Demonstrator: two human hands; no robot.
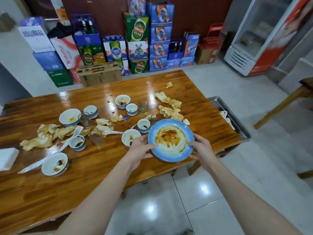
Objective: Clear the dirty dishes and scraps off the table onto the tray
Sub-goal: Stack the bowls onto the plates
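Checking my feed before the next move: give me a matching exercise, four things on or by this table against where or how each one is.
Things:
1. blue plate
2. metal tray
3. nearest spoon
4. far glass

Places or states:
A. upright beside a small cup
B. gripped by left hand and right hand
C. at the table's right end, scraps inside
D. lying flat beside a dirty bowl

Pairs: 1-B, 2-C, 3-D, 4-A
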